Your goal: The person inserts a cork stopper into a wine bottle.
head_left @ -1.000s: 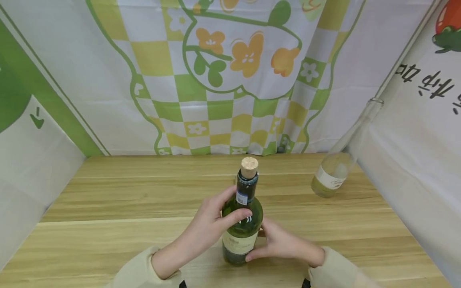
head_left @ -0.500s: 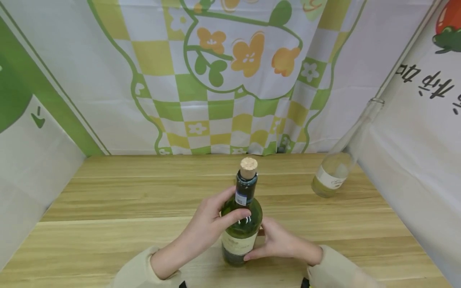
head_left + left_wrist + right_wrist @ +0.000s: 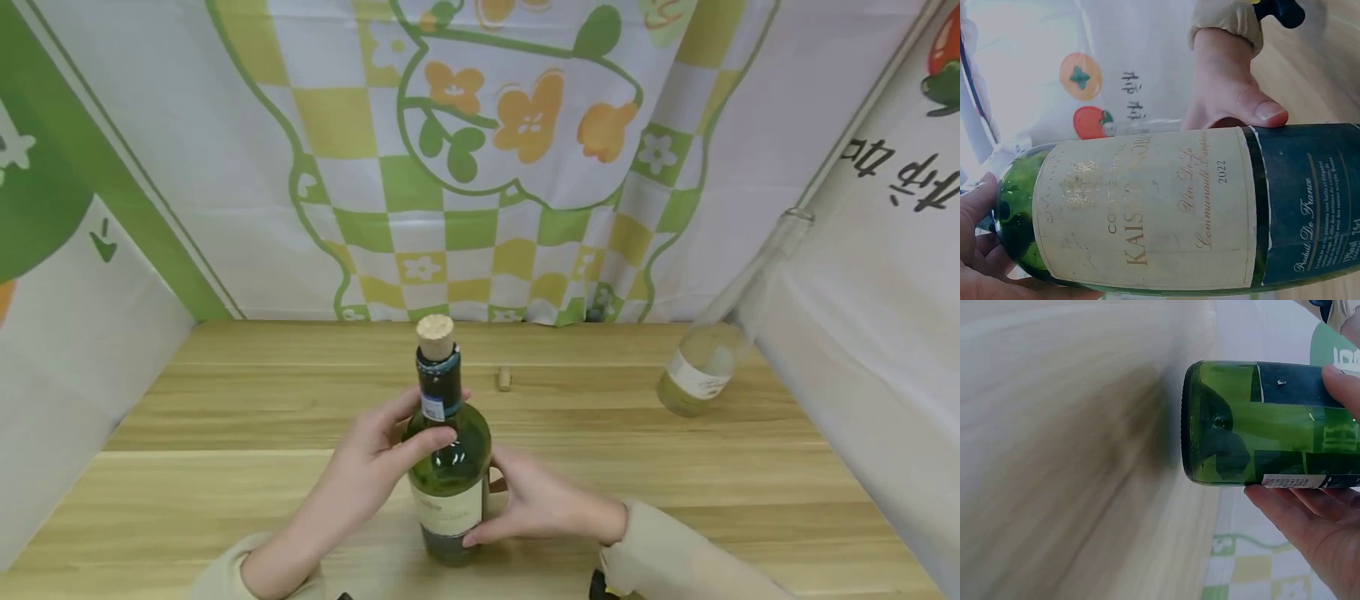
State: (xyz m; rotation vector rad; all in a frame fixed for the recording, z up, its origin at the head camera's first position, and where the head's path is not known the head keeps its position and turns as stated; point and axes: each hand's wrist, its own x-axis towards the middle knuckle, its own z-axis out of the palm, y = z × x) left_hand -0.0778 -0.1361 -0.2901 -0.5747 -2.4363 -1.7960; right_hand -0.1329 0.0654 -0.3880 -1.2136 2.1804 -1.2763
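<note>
A green wine bottle (image 3: 467,446) with a cream label is held by both hands in the head view. A cork stopper (image 3: 436,337) sits in its dark-wrapped neck. My left hand (image 3: 372,457) grips the shoulder and lower neck, thumb across the front. On the lower body, my right hand (image 3: 538,497) holds the bottle from the right. The left wrist view shows the front label (image 3: 1147,206) close up, printed with 2022. In the right wrist view the bottle's base (image 3: 1200,425) hangs close to the wooden surface; I cannot tell whether they touch.
A small cork (image 3: 504,379) is on the wooden table (image 3: 247,400) behind the bottle. At the back right stands a clear long-necked bottle (image 3: 701,371) with some yellowish liquid. A checked, flowered curtain (image 3: 465,225) hangs at the back, with white sheets at both sides.
The green bottle and both hands have moved left, bringing the small cork behind into sight. The head view has shifted slightly. Both hands keep their hold.
</note>
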